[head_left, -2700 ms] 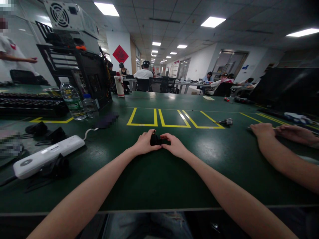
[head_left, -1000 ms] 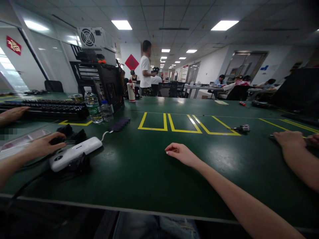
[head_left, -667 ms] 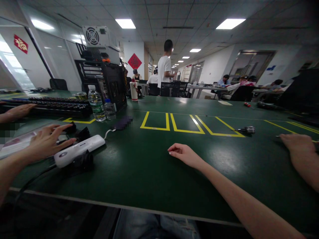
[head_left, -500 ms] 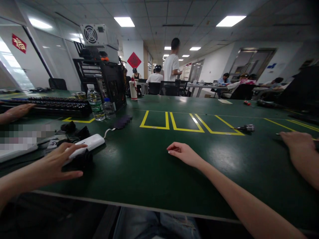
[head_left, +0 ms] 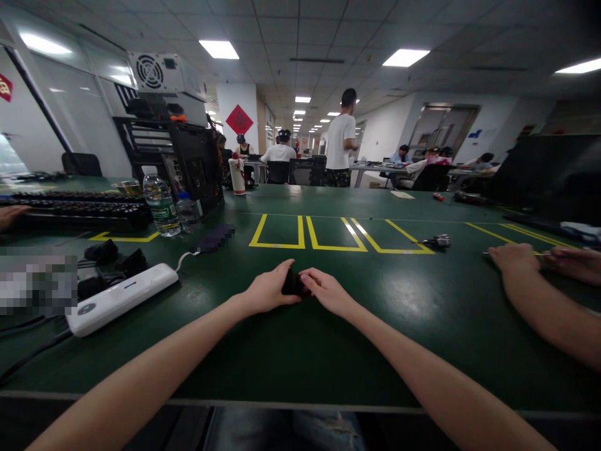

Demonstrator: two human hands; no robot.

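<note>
My left hand is wrapped round a small black object above the green table, thumb and fingers on either side of it. Its exact kind I cannot make out, as both hands partly cover it. From the right, my right hand meets it with curled fingertips pinched at its edge. Left of my hands lies a white power strip with black plugs and cables beyond it.
Yellow tape outlines mark the green table. A metal-ended tool lies by them. Water bottles and a computer case stand at left. Another person's hands are at right, and another hand at far left.
My left hand has moved right from beside the power strip to the middle, bringing the black object to my right hand. The view has turned slightly right.
</note>
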